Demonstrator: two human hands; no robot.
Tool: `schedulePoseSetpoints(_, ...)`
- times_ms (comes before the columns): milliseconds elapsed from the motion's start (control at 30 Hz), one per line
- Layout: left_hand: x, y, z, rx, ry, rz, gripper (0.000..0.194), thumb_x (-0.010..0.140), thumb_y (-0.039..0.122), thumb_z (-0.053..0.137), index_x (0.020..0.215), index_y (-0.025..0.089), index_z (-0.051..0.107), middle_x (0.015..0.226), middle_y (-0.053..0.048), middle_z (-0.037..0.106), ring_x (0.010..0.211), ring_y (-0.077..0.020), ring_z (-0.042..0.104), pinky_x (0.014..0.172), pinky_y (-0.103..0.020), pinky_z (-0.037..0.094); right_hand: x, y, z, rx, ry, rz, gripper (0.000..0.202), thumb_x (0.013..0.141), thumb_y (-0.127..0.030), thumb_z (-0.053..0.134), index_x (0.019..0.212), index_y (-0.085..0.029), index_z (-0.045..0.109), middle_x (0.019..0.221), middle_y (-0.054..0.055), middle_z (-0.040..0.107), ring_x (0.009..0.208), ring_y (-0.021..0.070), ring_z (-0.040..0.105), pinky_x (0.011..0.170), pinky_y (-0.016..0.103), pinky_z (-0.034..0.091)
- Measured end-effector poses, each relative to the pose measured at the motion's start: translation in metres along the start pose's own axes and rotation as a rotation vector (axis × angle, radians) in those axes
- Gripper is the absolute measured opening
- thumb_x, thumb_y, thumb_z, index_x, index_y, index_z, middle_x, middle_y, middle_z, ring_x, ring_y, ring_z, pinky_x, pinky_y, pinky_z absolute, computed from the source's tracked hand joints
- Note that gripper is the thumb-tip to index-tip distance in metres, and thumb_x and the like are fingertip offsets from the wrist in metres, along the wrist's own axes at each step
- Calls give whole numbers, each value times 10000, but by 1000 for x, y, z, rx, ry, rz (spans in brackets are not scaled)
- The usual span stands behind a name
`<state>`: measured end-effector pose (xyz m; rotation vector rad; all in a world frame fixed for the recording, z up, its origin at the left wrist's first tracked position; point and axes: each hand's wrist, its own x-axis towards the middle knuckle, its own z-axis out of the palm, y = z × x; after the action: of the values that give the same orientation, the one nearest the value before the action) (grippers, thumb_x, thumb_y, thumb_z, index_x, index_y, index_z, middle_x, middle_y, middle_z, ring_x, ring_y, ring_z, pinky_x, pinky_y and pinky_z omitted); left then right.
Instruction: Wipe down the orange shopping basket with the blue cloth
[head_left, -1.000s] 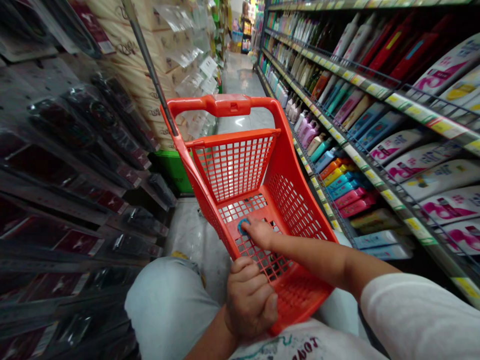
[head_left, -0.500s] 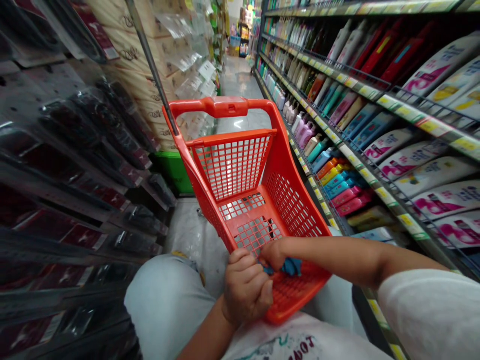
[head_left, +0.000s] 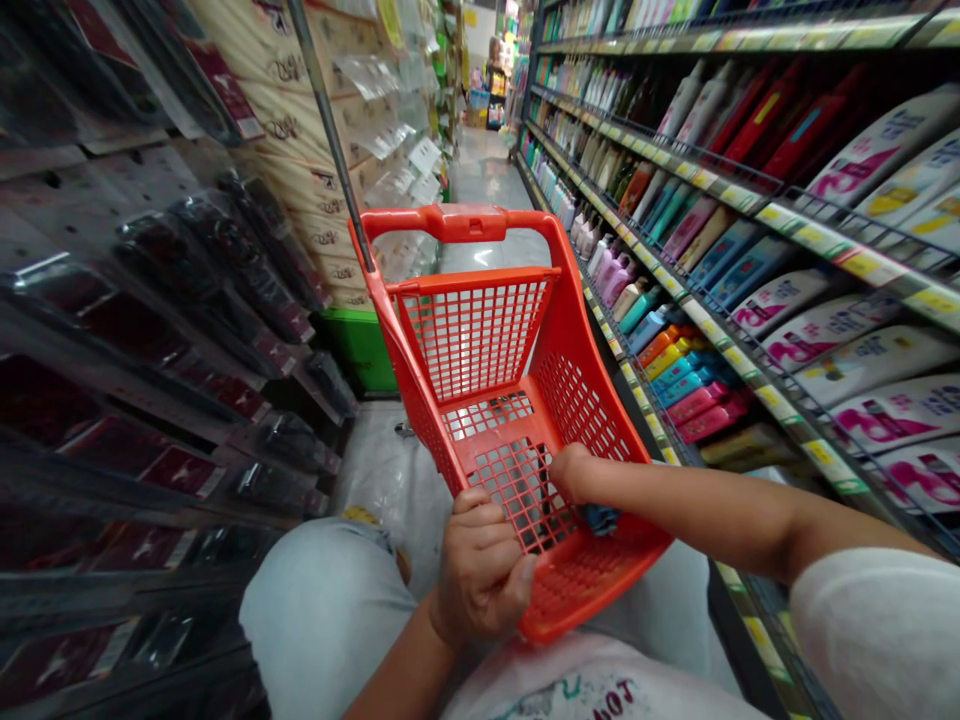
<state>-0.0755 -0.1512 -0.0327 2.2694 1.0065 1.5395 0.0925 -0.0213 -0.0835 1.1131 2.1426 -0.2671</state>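
Two hands are at the cart (head_left: pixel 574 310): the left hand's (head_left: pixel 484 570) grip is closed round its near left rim, and the right hand (head_left: pixel 574 475) is inside, fingers hidden. Blue cloth (head_left: pixel 600 518) lies bunched just on the right hand's near side, partly behind the wrist, with no clear long axis; whether that grip holds any of it, I cannot tell. The left hand is farther off, left of it. Beyond, the handle (head_left: pixel 469 223) spans the cart's far end; bottles (head_left: pixel 682 375) line the right, packs (head_left: pixel 202 265) the left.
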Motion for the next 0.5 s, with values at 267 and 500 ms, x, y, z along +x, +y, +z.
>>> schedulePoseSetpoints(267, 12, -17, -25, 8, -127, -6, 403, 919, 184, 413, 516, 192, 400, 449, 43, 440, 521, -112, 380, 755, -342, 381, -41, 56, -94, -100, 344, 194, 362, 934, -61, 431, 1137, -90, 729, 1260, 273, 625, 1240, 386, 531, 879, 459, 522)
schedulePoseSetpoints(500, 27, 5, -29, 404, -410, -180, 281, 947, 296, 568, 691, 194, 620, 625, -2, 635, 633, -170, 560, 785, -367, 441, -50, 26, -68, -71, 111, -55, 94, 763, -172, 779, 843, -218, 787, 973, 95, 762, 960, 230, 686, 916, 321, 513)
